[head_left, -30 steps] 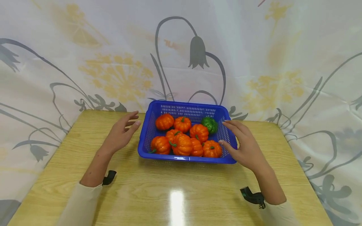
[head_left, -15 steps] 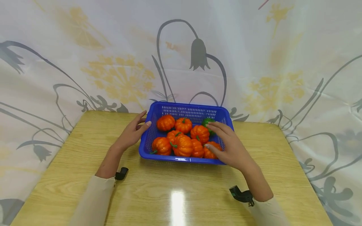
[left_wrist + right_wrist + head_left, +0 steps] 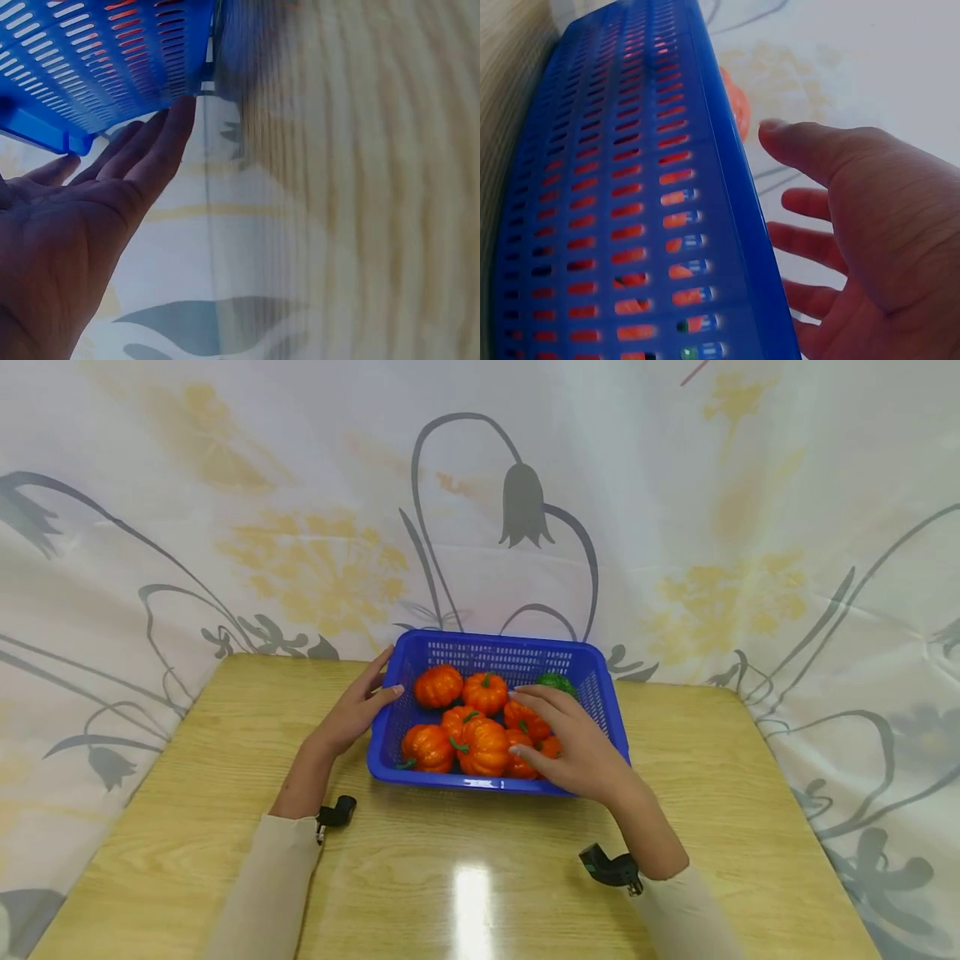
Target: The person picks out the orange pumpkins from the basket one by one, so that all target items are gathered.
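A blue plastic basket full of small orange pumpkins stands on the table, with one green pumpkin at its back right. My left hand is at the basket's left side, thumb by the rim and fairly straight fingers along the outer wall. In the left wrist view its fingertips reach the slotted wall. Over the right part of the basket hovers my right hand, thumb and fingers spread above the pumpkins with nothing between them. It covers part of the right-hand pumpkins and of the green one.
The light wooden table extends in front of the basket and to both sides. Behind it hangs a pale curtain with printed flowers, close to the basket's back rim. Each wrist wears a black camera mount.
My left hand has moved right, up to the basket's left rim. My right hand has moved left from the right rim to over the pumpkins. Basket and pumpkins stay in place.
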### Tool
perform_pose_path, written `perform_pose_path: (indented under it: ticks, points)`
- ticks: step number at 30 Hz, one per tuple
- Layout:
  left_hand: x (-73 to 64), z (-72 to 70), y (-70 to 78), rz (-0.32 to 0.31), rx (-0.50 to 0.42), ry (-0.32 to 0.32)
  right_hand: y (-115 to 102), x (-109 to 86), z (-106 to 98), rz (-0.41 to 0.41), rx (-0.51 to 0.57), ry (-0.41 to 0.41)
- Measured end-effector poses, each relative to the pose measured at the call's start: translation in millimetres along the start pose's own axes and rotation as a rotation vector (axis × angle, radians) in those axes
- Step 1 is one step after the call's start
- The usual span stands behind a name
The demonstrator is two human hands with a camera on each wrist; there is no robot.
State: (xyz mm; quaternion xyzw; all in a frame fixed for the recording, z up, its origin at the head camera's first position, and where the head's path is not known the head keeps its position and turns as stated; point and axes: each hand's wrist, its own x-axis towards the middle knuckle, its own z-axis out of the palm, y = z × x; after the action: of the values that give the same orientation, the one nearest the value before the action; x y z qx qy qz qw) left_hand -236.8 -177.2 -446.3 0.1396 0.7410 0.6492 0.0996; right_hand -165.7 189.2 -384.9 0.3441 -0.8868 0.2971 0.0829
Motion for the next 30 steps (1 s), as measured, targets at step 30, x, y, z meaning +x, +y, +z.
perform_pose_path:
  ticks: [30]
  points:
    - [3.3, -0.1, -4.2, 0.034, -0.073, -0.028, -16, 30.3, 22, -0.052, 0.142, -0.294]
